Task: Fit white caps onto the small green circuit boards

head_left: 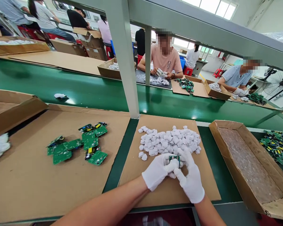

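Both my hands wear white gloves and meet over the cardboard sheet on the right. My left hand [157,171] is closed on a small green circuit board [174,158], its thumb across the lower part of the board. From the other side, my right hand [191,179] curls its fingers and thumb round the board's right edge. Part of the board is hidden by the gloves, and I cannot tell whether a white piece is under it. Just beyond my hands lies a spread pile of small white pieces [165,139].
Several green circuit boards [63,150] lie on the left cardboard sheet [33,188]. An open cardboard tray [247,160] stands at right, with more boards [278,144] past it. A metal post [129,62] rises ahead before the green belt [96,91]. Co-workers sit across.
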`<state>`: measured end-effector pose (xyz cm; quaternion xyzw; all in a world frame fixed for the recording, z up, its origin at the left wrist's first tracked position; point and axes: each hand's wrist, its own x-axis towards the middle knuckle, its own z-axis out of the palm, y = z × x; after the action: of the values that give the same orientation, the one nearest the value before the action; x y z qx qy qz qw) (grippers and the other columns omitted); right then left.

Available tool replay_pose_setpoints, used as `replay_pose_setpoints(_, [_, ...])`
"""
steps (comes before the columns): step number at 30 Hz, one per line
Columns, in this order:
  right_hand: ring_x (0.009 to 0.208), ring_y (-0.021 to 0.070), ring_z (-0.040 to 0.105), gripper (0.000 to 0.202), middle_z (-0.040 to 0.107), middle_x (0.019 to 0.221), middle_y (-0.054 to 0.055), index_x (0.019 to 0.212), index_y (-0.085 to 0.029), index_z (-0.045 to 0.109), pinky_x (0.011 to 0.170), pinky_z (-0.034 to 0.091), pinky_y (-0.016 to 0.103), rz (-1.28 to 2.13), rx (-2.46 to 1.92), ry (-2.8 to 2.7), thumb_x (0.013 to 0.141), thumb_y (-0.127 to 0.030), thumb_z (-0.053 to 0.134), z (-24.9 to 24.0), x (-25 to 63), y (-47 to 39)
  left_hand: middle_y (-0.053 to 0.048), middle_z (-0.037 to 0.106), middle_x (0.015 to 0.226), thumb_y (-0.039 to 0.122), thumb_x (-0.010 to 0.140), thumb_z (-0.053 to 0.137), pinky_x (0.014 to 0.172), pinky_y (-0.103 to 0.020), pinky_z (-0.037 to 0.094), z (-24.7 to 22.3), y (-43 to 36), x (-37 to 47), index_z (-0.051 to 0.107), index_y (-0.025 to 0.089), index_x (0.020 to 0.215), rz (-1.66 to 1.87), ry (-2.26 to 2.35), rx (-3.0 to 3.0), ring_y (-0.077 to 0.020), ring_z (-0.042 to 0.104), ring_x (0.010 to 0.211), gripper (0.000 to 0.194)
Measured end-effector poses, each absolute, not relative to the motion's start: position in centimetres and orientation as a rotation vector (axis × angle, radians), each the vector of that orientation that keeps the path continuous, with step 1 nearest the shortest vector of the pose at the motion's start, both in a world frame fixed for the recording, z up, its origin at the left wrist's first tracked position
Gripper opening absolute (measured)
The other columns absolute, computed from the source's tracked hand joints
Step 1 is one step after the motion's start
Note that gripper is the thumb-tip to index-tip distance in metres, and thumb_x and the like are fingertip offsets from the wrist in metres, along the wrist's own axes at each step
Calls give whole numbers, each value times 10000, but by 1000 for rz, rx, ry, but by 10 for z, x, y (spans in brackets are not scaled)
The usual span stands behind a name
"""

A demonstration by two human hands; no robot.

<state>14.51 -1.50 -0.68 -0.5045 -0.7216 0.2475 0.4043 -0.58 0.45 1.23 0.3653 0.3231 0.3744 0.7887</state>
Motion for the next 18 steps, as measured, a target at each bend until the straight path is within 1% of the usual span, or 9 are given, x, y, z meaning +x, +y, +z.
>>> replay_pose_setpoints(1, [1095, 250, 562, 600, 559, 1253, 116, 1358, -166, 384, 915, 479, 353, 678, -1296, -1829, 831, -395, 556, -6, 145, -14, -29, 583, 750, 422, 685, 694, 560, -202, 451, 13, 4, -6, 570, 121, 795, 791, 673, 772, -67, 498, 582, 344])
replay_pose_setpoints(3, [929, 217, 638, 534, 652, 1110, 77, 1338, -183, 429, 807, 528, 302, 794, -1350, -1817, 859, -402, 516, -5, 145, -12, -35, 584, 747, 441, 715, 659, 602, -224, 472, 12, 4, -6, 574, 128, 806, 768, 608, 720, -88, 530, 619, 337])
replay_pose_setpoints(5, [799, 186, 657, 477, 692, 1001, 44, 1325, -198, 453, 724, 542, 269, 885, -1379, -1787, 890, -395, 464, -2, 146, -11, -42, 585, 751, 457, 739, 625, 632, -246, 484, 11, 5, -5, 577, 133, 821, 763, 550, 677, -110, 557, 662, 337])
replay_pose_setpoints(7, [771, 181, 651, 483, 694, 982, 39, 1323, -194, 458, 703, 540, 262, 929, -1351, -1788, 883, -394, 473, 1, 148, -11, -39, 571, 739, 446, 751, 615, 631, -240, 481, 11, 5, -6, 578, 130, 816, 766, 516, 691, -110, 555, 664, 325])
replay_pose_setpoints(10, [732, 177, 643, 535, 694, 963, 41, 1325, -185, 456, 656, 538, 252, 914, -1347, -1816, 832, -371, 547, 2, 147, -12, -30, 564, 757, 420, 767, 607, 639, -235, 475, 13, 5, -6, 573, 134, 833, 755, 515, 739, -102, 548, 665, 295])
replay_pose_setpoints(12, [748, 180, 644, 514, 691, 977, 46, 1301, -189, 486, 661, 535, 249, 884, -1393, -1802, 820, -352, 564, 3, 147, -11, -38, 586, 782, 427, 775, 592, 656, -243, 475, 15, 4, -6, 566, 141, 858, 751, 534, 760, -110, 560, 682, 299])
replay_pose_setpoints(14, [826, 197, 647, 463, 686, 1006, 52, 1266, -199, 524, 717, 535, 265, 920, -1395, -1781, 837, -372, 549, 4, 148, -9, -51, 608, 784, 434, 777, 585, 643, -239, 469, 17, 4, -7, 562, 142, 853, 732, 560, 805, -125, 576, 696, 302])
replay_pose_setpoints(16, [941, 224, 630, 443, 675, 1051, 61, 1236, -206, 552, 820, 519, 315, 1028, -1302, -1764, 869, -446, 488, 6, 152, -6, -52, 608, 758, 438, 783, 570, 610, -226, 461, 20, 5, -7, 561, 140, 815, 711, 581, 844, -131, 580, 694, 300])
replay_pose_setpoints(18, [1054, 249, 584, 486, 648, 1120, 75, 1224, -207, 560, 922, 467, 380, 1119, -1178, -1750, 884, -522, 412, 9, 155, -4, -46, 593, 741, 431, 795, 550, 581, -212, 451, 22, 4, -7, 561, 140, 789, 705, 591, 875, -130, 573, 696, 292])
